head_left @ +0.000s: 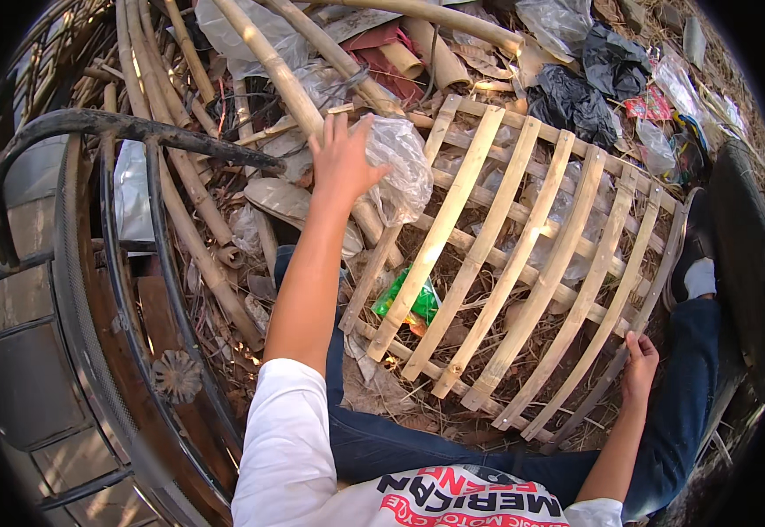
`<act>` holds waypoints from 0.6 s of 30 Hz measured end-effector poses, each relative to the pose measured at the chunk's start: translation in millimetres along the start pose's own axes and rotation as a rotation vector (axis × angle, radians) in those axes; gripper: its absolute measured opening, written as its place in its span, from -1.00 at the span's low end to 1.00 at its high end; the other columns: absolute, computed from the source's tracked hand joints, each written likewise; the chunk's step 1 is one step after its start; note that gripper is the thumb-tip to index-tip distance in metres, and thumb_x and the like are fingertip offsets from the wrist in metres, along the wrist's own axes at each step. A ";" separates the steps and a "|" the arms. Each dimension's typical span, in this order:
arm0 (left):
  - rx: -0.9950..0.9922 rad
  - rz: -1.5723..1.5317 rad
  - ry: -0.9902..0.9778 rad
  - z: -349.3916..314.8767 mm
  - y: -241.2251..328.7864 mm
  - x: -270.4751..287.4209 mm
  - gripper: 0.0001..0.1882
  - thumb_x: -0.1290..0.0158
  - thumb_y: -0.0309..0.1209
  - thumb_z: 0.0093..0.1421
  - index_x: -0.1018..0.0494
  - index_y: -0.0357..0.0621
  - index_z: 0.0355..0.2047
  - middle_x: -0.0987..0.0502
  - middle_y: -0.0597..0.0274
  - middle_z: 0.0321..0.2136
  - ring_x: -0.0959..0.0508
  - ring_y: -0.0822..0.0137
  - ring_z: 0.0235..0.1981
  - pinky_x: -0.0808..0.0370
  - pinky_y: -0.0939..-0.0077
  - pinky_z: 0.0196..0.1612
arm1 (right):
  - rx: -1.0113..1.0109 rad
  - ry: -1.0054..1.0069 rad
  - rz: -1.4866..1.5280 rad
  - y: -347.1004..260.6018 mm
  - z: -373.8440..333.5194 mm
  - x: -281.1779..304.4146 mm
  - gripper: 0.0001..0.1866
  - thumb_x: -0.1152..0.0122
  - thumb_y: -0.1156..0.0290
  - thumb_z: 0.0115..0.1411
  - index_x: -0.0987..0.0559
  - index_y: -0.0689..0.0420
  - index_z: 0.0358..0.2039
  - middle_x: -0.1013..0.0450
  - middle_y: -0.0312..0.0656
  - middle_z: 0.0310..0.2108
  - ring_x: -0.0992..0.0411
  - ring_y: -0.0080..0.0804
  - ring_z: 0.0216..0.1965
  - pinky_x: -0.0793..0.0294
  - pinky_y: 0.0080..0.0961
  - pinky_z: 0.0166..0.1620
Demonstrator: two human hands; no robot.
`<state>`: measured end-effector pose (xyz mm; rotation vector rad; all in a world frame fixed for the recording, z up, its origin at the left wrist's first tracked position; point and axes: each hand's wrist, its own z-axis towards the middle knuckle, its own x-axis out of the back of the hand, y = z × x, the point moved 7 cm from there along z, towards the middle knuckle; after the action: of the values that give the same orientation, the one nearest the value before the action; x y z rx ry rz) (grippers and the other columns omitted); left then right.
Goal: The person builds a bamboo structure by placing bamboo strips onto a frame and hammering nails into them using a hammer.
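Note:
My left hand (343,162) reaches out over the bamboo pole (268,61) with its fingers spread. A crumpled clear plastic bag (402,162) lies against its thumb side; I cannot tell how firmly they touch. In front of me a bamboo slat rack (514,263) rests tilted, its several flat slats crossing thinner cross strips. My right hand (639,364) pinches the rack's outer slat at the near right corner between thumb and fingers. Through the gaps between the slats shows a green wrapper (409,297) on the ground.
On the left stands a black metal frame (150,132) with bars. Beyond it lie several bamboo poles (189,202). Black plastic bags (575,101) and other litter are scattered at the back right. My jeans-clad legs (681,395) flank the rack.

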<state>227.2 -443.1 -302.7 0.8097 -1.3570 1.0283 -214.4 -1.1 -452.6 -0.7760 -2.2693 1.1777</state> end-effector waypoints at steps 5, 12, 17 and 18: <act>0.121 -0.135 -0.085 9.7 -15.0 -6.3 -0.66 -0.27 -0.21 -0.02 -0.60 -0.05 -0.24 -0.52 -0.03 -0.07 -0.47 0.04 0.03 -0.37 0.13 0.05 | -0.035 0.005 -0.004 4.7 -1.2 3.4 -0.78 -0.34 0.36 0.16 -0.58 0.25 -0.31 -0.49 -0.32 -0.41 -0.37 -0.63 -0.42 -0.31 -0.64 -0.30; 0.897 -0.233 0.804 20.9 -184.7 134.8 -0.23 -0.12 -0.44 0.05 -0.02 -0.28 0.23 -0.32 -0.39 0.09 -0.37 -0.21 0.13 -0.31 0.14 0.18 | 0.037 0.011 -0.010 4.6 2.3 0.7 -0.76 -0.36 0.28 0.15 -0.57 0.17 -0.32 -0.44 -0.40 -0.52 -0.35 -0.67 -0.58 -0.29 -0.70 -0.52; 0.413 -0.526 0.431 41.7 -86.5 109.4 -0.30 -0.25 -0.24 0.01 -0.25 -0.28 0.10 -0.47 -0.21 -0.01 -0.51 -0.03 0.00 -0.41 0.24 0.07 | -0.002 0.022 -0.018 -12.8 -10.4 -7.7 -0.78 -0.35 0.32 0.15 -0.57 0.21 -0.34 -0.45 -0.37 -0.50 -0.35 -0.66 -0.51 -0.29 -0.67 -0.42; 0.422 -0.639 0.297 32.0 -70.4 84.5 -0.46 -0.25 -0.23 0.01 -0.39 -0.27 -0.06 -0.60 -0.03 -0.29 -0.61 0.04 -0.25 -0.49 0.26 -0.12 | -0.011 0.014 -0.024 -16.9 -13.8 -10.2 -0.78 -0.35 0.32 0.14 -0.57 0.22 -0.37 -0.47 -0.35 -0.49 -0.36 -0.66 -0.49 -0.28 -0.67 -0.39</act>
<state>274.4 -489.0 -209.0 1.2450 -0.5612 0.8762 -202.8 -7.9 -432.6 -0.7570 -2.2692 1.1460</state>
